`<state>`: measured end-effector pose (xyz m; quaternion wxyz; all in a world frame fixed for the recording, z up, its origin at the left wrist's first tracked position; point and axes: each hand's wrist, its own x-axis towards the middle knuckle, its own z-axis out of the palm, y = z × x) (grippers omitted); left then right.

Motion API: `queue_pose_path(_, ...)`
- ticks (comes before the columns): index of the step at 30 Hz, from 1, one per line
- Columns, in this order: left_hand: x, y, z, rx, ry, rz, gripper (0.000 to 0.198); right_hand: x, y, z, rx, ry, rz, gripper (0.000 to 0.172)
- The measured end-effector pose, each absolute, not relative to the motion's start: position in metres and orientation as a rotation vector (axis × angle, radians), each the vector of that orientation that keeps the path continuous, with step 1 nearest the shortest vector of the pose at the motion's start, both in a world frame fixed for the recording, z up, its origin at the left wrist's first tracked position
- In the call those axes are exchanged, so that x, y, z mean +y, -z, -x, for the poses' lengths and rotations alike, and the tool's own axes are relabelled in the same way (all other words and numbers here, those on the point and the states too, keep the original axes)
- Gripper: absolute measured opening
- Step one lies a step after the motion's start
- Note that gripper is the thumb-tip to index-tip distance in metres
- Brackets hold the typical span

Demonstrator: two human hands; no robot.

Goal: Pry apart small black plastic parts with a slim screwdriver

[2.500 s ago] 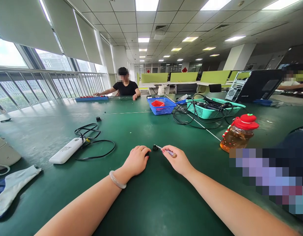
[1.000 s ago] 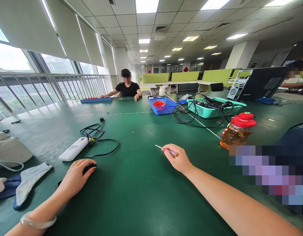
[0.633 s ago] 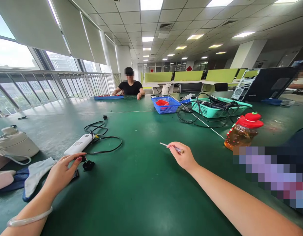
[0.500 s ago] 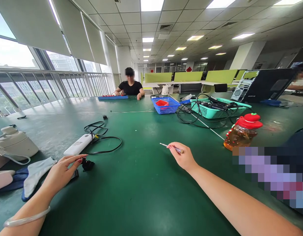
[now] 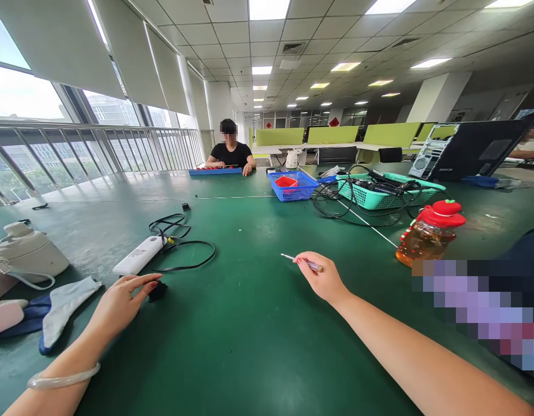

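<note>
My left hand is over the table's left side, thumb and forefinger closed on a small black piece whose exact kind I cannot make out. The palm hides part of what lies beneath it. My right hand is closed around a small screwdriver, its thin metal shaft pointing left, apart from everything else. Just beyond my left hand lies a white power strip with a looped black cord. A blue and pale cloth rests to the left of that hand.
A white bottle stands at far left. A red-lidded jar of amber drink is at right. Farther back are a blue basket, a teal basket of cables and a black computer case. A person sits opposite.
My left hand has shifted slightly right, along with the black piece. My right hand and the screwdriver have hardly moved. Across the table, the long blue tray has slid right.
</note>
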<state>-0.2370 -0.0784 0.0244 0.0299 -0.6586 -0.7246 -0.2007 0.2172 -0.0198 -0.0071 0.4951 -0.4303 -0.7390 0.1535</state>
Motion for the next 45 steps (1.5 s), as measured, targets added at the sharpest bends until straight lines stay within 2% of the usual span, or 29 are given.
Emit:
queue_pose_path(8,-0.08,-0.023,0.244,-2.284,0.521,2.116,0.052,-0.019,0.009,-0.216,-1.802,-0.389,1.042,0.025)
queue_pose_path(10,-0.081,-0.025,0.251,-2.245,0.502,2.205,0.056,-0.019,0.009,-0.216,-1.808,-0.383,1.042,0.025)
queue_pose_path(14,-0.088,-0.03,0.271,-2.284,0.369,2.197,0.077,-0.02,0.008,-0.216,-1.818,-0.371,1.049,0.025)
queue_pose_path(18,-0.093,-0.029,0.286,-2.413,0.309,2.166,0.071,-0.021,0.007,-0.216,-1.82,-0.36,1.058,0.026)
queue_pose_path(23,-0.092,-0.026,0.29,-2.478,0.43,2.17,0.055,-0.021,0.006,-0.216,-1.821,-0.349,1.053,0.025)
queue_pose_path(30,-0.088,-0.026,0.254,-2.149,0.785,2.155,0.058,-0.022,0.006,-0.215,-1.819,-0.354,1.042,0.025)
queue_pose_path(35,-0.084,-0.02,0.229,-2.01,0.724,2.321,0.061,-0.022,0.006,-0.215,-1.818,-0.369,1.049,0.025)
queue_pose_path(45,-0.081,-0.018,0.245,-2.113,0.76,2.426,0.065,-0.023,0.007,-0.215,-1.841,-0.362,1.012,0.025)
